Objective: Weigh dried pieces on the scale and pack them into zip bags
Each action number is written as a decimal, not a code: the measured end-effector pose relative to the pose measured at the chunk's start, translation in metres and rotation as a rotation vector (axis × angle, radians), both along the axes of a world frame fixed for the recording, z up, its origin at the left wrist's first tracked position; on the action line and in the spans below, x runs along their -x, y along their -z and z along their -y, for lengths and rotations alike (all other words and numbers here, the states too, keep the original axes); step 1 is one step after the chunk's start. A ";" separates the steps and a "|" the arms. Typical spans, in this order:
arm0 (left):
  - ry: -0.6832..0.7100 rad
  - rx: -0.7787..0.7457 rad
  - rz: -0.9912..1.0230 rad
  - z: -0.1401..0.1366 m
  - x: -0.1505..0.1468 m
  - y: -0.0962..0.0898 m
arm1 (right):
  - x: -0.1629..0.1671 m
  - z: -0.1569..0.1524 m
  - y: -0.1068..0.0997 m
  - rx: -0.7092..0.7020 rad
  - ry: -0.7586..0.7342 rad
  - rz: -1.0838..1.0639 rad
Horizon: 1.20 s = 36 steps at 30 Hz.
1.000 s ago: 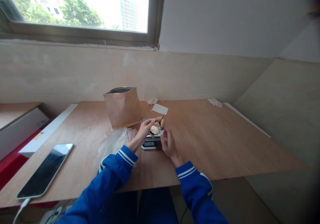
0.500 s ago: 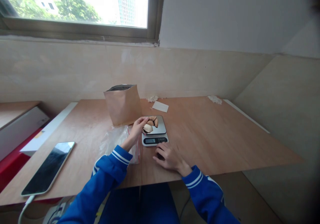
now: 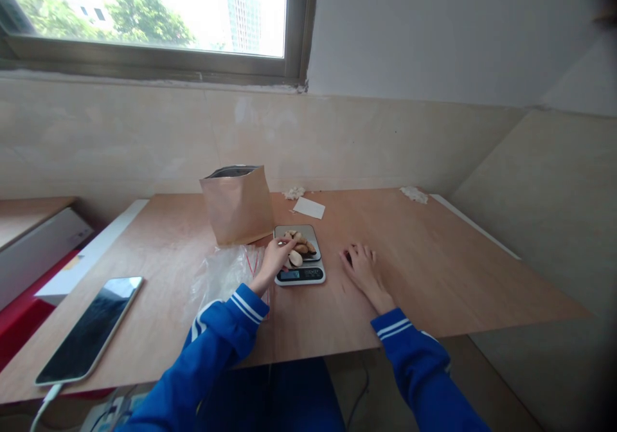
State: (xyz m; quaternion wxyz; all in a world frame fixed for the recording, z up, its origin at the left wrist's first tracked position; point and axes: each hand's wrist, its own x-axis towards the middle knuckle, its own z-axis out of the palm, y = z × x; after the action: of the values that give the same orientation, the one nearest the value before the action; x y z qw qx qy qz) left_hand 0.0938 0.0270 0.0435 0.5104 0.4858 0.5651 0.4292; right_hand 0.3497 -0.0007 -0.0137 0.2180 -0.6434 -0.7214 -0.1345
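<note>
Head view: near the middle of the frame, brown and pale pieces (image 3: pixel 303 248) lie in a small heap on the plate of a kitchen scale (image 3: pixel 311 231). The left hand (image 3: pixel 274 260) comes to them from the lower left, with its thumb and fingers brought close together at the heap. It touches the pieces, but I cannot tell if one is pinched. The right hand (image 3: pixel 362 270), right of the scale, is at the table (image 3: pixel 443 284) with fingers half bent. A dark patch shows by its thumb; I cannot tell if this is shadow or a small held thing.

As for progress, I judge that placing pieces on the plate is at least partly done. The display (image 3: pixel 290 276) seems lit, but its figure is too small for reading. Left of the centre, a brown paper bag (image 3: pixel 237 208) stands with its mouth open, its contents hidden. Before it, a clear plastic bag (image 3: pixel 219 274) lies flat. How much is left, the frame does not show.
</note>
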 end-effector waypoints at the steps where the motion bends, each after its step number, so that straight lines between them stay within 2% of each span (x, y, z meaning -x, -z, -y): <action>1: 0.002 0.008 0.000 0.000 -0.002 0.000 | -0.001 -0.006 0.002 0.000 0.044 -0.020; 5: 0.011 0.011 0.005 0.004 -0.001 -0.005 | 0.002 -0.016 0.011 -0.031 0.121 -0.098; 11: -0.052 -0.118 0.052 0.009 0.013 -0.015 | 0.000 -0.011 0.024 -0.053 0.114 -0.153; 15: -0.032 -0.185 0.081 0.007 0.012 -0.010 | -0.001 -0.010 0.027 -0.044 0.106 -0.211; 17: 0.001 -0.248 0.027 0.006 0.009 -0.003 | -0.001 -0.011 0.027 -0.054 0.107 -0.243; 23: 0.167 -0.583 -0.276 0.012 0.009 0.007 | -0.004 -0.012 0.029 -0.067 0.098 -0.295; 29: 0.210 -0.651 -0.407 0.012 0.009 0.007 | -0.008 -0.014 0.032 -0.081 0.103 -0.328; 33: 0.201 -0.708 -0.473 0.013 0.012 0.002 | -0.009 -0.013 0.030 -0.087 0.125 -0.334; 36: 0.152 -0.804 -0.463 0.016 0.018 -0.015 | -0.009 -0.012 0.029 -0.087 0.134 -0.328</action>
State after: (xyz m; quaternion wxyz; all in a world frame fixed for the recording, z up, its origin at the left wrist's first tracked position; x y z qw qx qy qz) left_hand 0.0762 0.0111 0.0582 0.1720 0.7680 0.4158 0.4557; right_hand 0.3587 0.0111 -0.0424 0.3507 -0.6934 -0.6253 -0.0730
